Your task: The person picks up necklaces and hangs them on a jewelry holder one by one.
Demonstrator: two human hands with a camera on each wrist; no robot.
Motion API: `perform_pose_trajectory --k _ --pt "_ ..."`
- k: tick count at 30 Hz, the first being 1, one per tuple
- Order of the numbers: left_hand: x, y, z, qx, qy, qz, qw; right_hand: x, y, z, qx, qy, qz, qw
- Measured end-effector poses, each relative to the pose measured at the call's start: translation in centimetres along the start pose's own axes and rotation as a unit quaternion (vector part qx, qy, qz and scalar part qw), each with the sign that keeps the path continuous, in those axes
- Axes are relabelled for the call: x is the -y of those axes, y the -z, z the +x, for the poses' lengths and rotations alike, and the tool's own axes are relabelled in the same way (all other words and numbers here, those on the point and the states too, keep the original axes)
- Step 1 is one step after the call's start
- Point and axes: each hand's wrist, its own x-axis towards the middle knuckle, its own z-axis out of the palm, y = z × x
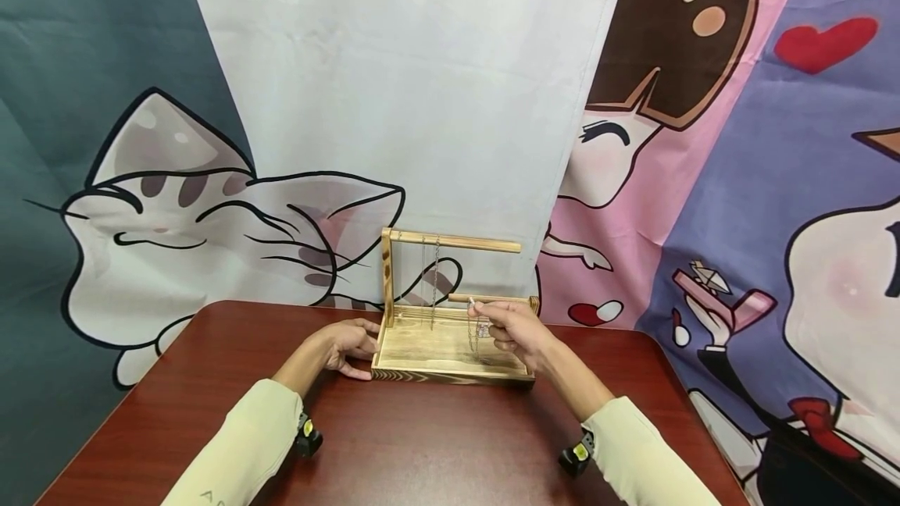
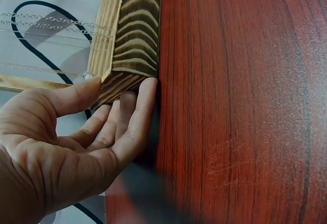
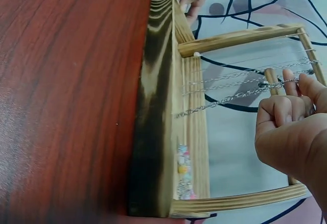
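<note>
A wooden jewelry stand (image 1: 422, 348) with a shallow tray base stands on the table. My left hand (image 1: 344, 343) grips its left end; in the left wrist view the thumb and fingers (image 2: 139, 112) hold the tray's corner. Between thumb and index finger, my right hand (image 1: 516, 328) pinches a silver chain necklace (image 3: 219, 101), which hangs over the tray. That hand is beside the free end of the lower bar (image 1: 458, 297). From the taller bar (image 1: 481, 244) at the left hang several thin chains (image 1: 435, 279).
Colourful beaded pieces (image 3: 184, 168) lie in the tray's right part. The red-brown wooden table (image 1: 450, 443) extends in front of the stand. Behind it hangs a printed cloth (image 1: 436, 115) with cartoon figures. Each wrist wears a small black camera (image 1: 307, 436).
</note>
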Motion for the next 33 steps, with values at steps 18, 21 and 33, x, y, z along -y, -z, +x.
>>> perform_pose_trajectory --k 18,21,33 --pt "0.0 0.0 0.2 -0.003 0.004 -0.005 1.0000 3.4 0.4 -1.3 -0.038 0.044 0.026 0.998" --pt "-0.1 0.0 0.2 -0.004 0.005 -0.006 1.0000 4.0 0.7 -1.3 -0.041 0.055 0.030 0.997" --pt "0.0 0.1 0.1 -0.004 0.004 -0.004 1.0000 6.1 1.4 -1.7 -0.066 0.086 0.044 0.993"
